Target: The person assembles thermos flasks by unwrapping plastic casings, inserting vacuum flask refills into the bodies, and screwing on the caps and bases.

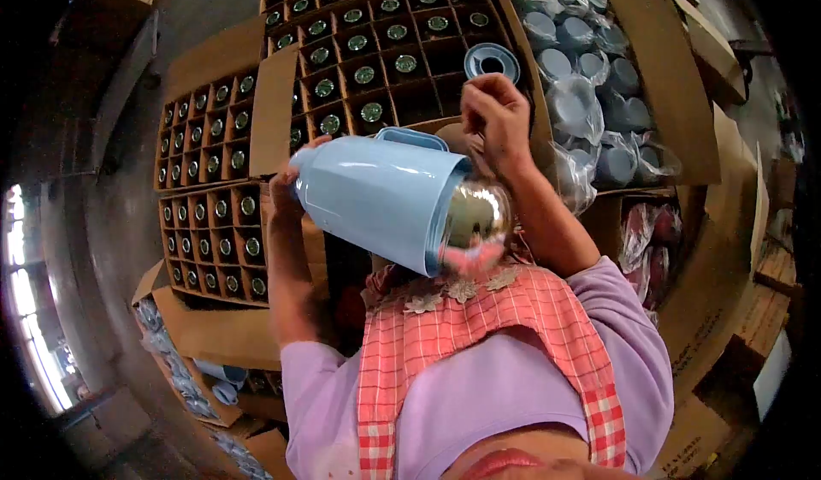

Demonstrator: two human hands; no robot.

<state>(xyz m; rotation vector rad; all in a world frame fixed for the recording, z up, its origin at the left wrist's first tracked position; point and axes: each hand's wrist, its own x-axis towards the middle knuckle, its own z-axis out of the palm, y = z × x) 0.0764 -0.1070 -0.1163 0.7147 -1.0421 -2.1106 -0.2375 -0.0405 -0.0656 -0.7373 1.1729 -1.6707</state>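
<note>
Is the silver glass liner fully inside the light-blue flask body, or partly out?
Partly out: the silver glass liner shows its shiny rounded end past the open rim of the light-blue flask body.

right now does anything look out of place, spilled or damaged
Slightly odd: a round pale-blue plastic ring lies atop the divided brown cardboard box, while shiny greenish round ends sit inside it. No spill or breakage shows.
</note>
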